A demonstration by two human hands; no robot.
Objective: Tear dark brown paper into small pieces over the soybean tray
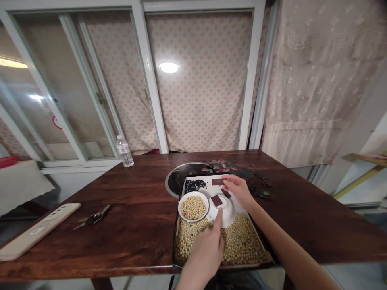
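Note:
A white bowl turned upside down [226, 210] stands in a dark baking tray [173, 249] filled with pale soybeans [238, 241]. A dark brown square chip [216, 200] lies on the bowl. My left hand [205, 253] is over the soybeans, its index finger raised against the bowl's near side. My right hand [238, 190] reaches over the far side of the bowl, fingers extended just beyond a small brown chip [226, 193]. Another brown rectangle [217, 182] lies on a white sheet [211, 187] next to black beans [195, 186]. A white bowl of soybeans [193, 207] stands left of the upturned bowl.
The tray sits on a dark wooden table [121, 193], partly over a round black hob [177, 179]. Green and brown chips [244, 172] are scattered behind it. A water bottle [125, 151], a beige phone [36, 231] and a small dark object [94, 215] lie to the left.

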